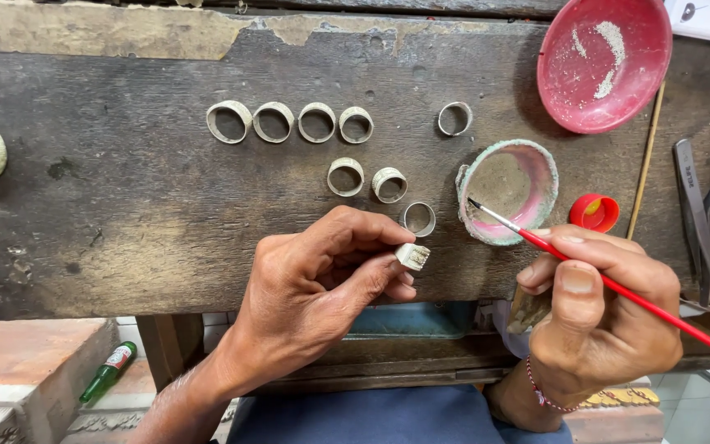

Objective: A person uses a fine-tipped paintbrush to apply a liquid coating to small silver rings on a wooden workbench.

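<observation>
The left hand (314, 288) has its fingers clamped on a small pale ring (413, 256), held just above the near edge of the dark wooden bench (125, 205). The right hand (601, 308) has its fingers closed around a red-handled brush (610, 279), whose tip reaches into a small crusted pink dish (509, 191), perhaps touching the paste there. More rings (289, 122) lie in rows beyond, and a red bowl (604, 63) sits further back.
</observation>
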